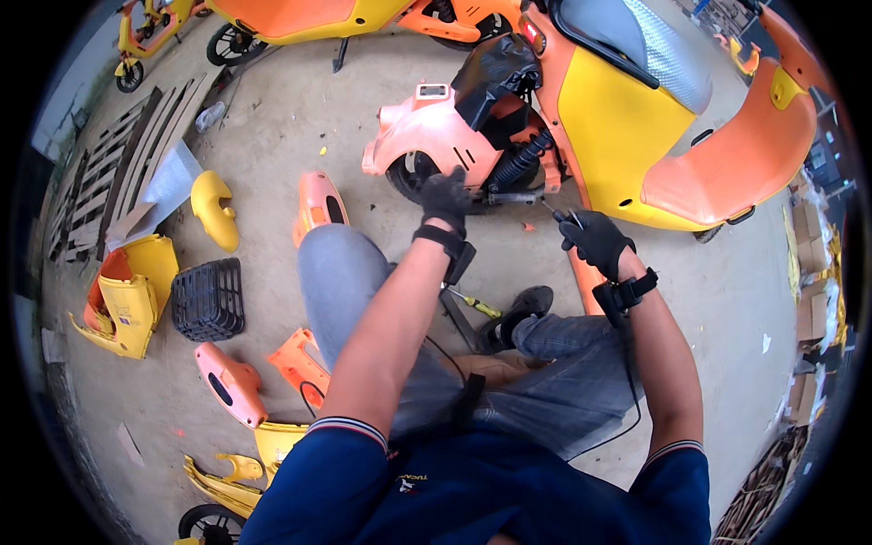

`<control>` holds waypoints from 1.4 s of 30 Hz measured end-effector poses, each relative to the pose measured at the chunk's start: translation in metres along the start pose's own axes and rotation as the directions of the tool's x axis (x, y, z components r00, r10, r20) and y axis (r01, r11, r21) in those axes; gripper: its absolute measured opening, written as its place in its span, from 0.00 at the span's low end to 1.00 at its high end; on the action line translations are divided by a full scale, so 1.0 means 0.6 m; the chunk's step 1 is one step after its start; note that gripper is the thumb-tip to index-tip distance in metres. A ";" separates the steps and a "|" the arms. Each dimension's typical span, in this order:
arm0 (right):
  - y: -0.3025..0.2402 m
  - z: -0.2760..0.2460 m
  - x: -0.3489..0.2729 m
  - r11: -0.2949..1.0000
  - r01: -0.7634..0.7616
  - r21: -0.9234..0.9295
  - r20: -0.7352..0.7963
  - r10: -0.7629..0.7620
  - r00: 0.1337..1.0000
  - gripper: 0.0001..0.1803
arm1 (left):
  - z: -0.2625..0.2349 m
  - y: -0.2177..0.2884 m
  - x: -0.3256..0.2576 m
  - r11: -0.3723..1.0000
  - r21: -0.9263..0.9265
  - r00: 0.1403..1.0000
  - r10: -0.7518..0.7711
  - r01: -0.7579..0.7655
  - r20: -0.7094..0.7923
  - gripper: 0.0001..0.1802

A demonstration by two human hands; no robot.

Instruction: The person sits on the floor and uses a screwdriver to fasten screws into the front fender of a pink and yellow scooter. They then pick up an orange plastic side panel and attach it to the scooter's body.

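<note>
A yellow and orange scooter (604, 113) stands in front of me, with its pink rear fender (427, 123) and black shock absorber (522, 162) exposed. My left hand (443, 198), in a black glove, is at the lower edge of the rear wheel (411, 173), close to a grey metal bar (515, 196) under the shock. Its fingers are partly hidden, and I cannot see whether it grips anything. To the right, my gloved right hand (595, 243) is closed on a thin metal tool (550, 208) pointing toward that bar; its exact kind is unclear.
A yellow-handled screwdriver (481, 307) lies between my legs. On the left floor are a black basket (208, 300), yellow body panels (136, 295), a pink cover (229, 383) and wooden pallets (104, 173). Another scooter (300, 20) stands behind; cardboard boxes (811, 309) line the right.
</note>
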State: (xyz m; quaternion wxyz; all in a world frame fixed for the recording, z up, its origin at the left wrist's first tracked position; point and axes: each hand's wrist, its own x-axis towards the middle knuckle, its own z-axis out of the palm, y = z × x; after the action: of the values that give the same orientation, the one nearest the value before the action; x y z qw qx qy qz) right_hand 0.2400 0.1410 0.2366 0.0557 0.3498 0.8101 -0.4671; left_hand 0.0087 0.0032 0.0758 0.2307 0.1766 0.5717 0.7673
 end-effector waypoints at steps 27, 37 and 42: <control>0.069 -0.007 0.077 0.994 0.082 -0.072 0.067 -0.077 0.995 0.13 | -0.027 0.001 0.079 0.922 -0.298 0.925 -0.317 0.248 -0.210 0.12; 0.056 -0.008 0.076 1.000 0.018 -0.009 0.053 -0.018 0.998 0.14 | -0.031 -0.004 0.083 0.932 -0.265 0.930 -0.305 0.246 -0.207 0.12; 0.070 -0.005 0.084 0.998 0.003 -0.066 0.017 -0.002 1.000 0.13 | -0.026 -0.002 0.085 0.929 -0.286 0.925 -0.302 0.233 -0.228 0.11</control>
State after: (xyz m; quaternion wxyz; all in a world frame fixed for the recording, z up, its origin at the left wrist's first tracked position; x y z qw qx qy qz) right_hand 0.2290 0.1829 0.1871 0.0733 0.3427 0.8252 -0.4429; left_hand -0.0418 0.0193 0.0705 0.2751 -0.0404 0.5135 0.8118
